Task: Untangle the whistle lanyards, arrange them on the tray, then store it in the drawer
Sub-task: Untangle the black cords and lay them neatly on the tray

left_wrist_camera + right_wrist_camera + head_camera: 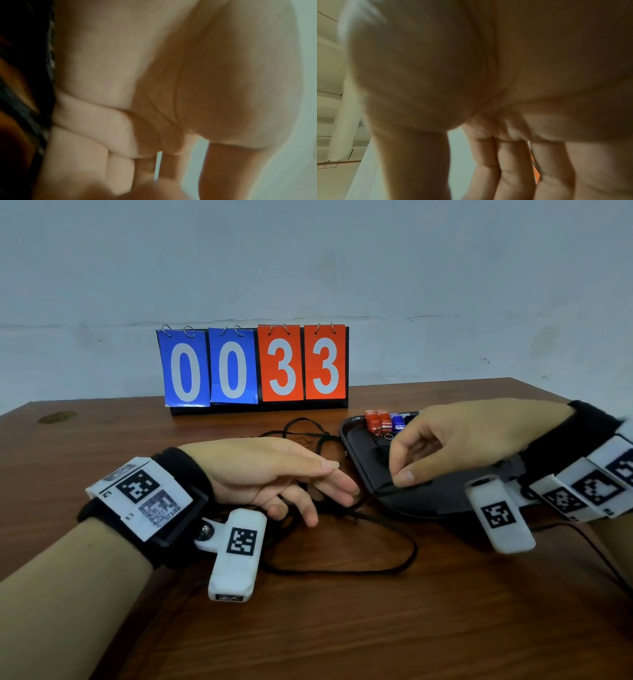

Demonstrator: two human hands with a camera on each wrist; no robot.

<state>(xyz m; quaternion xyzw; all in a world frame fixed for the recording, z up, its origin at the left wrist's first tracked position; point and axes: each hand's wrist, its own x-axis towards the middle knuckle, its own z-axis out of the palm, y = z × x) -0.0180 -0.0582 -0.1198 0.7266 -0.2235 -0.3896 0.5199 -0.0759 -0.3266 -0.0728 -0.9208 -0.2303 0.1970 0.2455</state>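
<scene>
Both hands (274,474) among black lanyards (342,559)

Soft, even, rather dim light in the head view, with a cool grey-green cast on the wall (445,268). Only weak shadows under the wrists on the table (308,628); no strong glare. Slight bending of straight lines toward the edges, slight motion blur on the right hand (455,443). Both wrist views very blurred and out of focus, filled by skin too close to the lens: left hand (154,81) pale, dark at the left edge; right view brownish and dim.
</scene>
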